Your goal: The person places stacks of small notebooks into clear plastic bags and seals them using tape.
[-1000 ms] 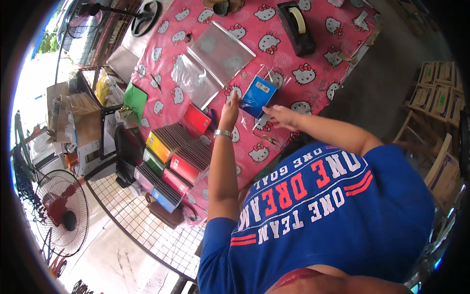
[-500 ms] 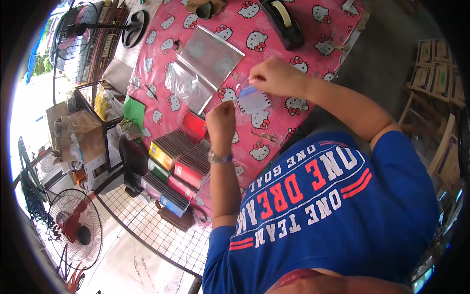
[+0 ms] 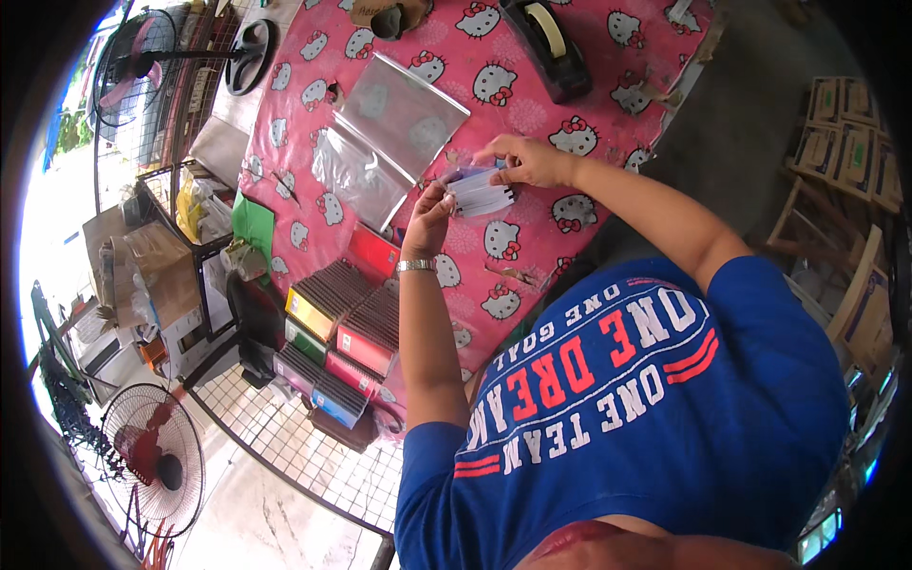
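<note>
Between my two hands, over the table, is a small white spiral notepad with dark binding marks at its edge. Clear plastic with a bluish-purple strip shows along its far side. My left hand is closed, pinching its left edge. From the right, my right hand has its fingers bent over the far right corner, thumb against the notepad. Just left of the hands lie clear plastic sleeves, flat on the table. A red notebook sits close to my left wrist.
Stacks of coloured spiral notebooks stand at the near left edge of the pink patterned table. A black tape dispenser is at the far side. Fans and cardboard boxes stand left; more cartons are stacked right.
My fists have loosened into finger grips nearer the notepad. The right hand has moved slightly down over its edge, and the notepad has shifted a little left.
</note>
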Tool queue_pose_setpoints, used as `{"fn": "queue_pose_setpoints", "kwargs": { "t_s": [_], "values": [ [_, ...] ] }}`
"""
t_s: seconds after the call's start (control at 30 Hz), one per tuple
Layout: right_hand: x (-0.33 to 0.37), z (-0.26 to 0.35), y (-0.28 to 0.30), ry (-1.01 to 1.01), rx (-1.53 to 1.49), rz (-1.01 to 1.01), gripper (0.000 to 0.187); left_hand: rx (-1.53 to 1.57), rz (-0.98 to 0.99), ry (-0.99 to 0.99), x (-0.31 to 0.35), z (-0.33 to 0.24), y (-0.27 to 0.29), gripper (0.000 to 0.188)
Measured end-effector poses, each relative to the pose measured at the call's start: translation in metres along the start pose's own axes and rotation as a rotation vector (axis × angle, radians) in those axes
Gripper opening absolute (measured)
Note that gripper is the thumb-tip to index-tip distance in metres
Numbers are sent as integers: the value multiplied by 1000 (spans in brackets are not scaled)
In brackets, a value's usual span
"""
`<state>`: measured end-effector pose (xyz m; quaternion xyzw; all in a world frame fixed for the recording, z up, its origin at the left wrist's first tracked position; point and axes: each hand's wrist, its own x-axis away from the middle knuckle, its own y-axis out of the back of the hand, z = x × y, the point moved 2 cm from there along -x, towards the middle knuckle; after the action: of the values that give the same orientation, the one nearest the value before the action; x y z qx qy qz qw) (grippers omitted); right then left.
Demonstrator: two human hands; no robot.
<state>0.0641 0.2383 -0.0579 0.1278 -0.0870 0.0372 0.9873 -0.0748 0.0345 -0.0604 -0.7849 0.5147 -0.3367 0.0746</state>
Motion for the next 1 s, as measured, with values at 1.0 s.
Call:
{"fn": "queue_pose_setpoints", "kwargs": {
  "t_s": [1.0],
  "values": [
    [-15, 6, 31, -66, -158, 205, 49, 45, -2, -106, -6, 3, -8, 58]
  ]
}}
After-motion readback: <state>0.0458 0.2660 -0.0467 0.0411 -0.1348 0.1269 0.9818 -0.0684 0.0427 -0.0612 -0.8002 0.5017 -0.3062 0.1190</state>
